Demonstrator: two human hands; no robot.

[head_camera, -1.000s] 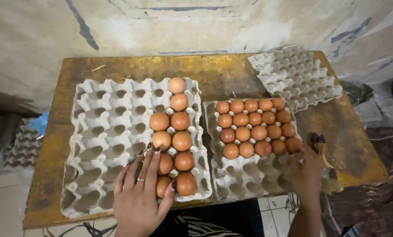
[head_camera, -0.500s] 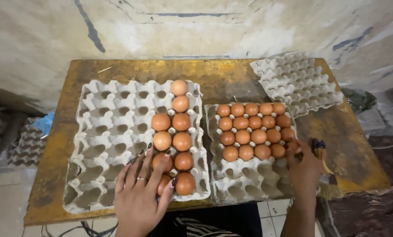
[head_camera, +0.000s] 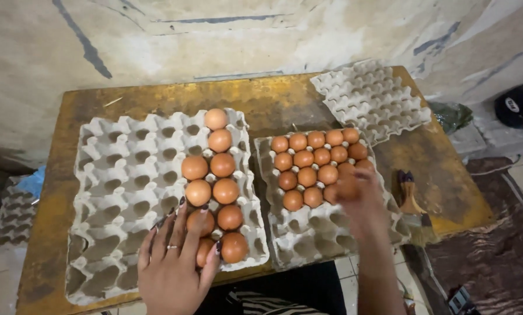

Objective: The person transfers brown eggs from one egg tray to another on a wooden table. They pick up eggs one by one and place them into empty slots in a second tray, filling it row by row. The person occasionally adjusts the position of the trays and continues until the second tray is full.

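Head view: left hand (head_camera: 174, 259) lies spread flat on eggs (head_camera: 215, 192) at lower left; blurred right hand (head_camera: 358, 195) seemingly pinches an egg (head_camera: 348, 186) at centre-right tray (head_camera: 320, 227).

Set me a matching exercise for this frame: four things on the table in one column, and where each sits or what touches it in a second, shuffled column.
Things:
1. left egg tray
2. middle egg tray
3. empty tray
4. brush

Places:
A. far right corner, no eggs
B. right hand over its eggs
C. left hand resting on it
D. right table edge, beside the middle egg tray

Pairs: 1-C, 2-B, 3-A, 4-D
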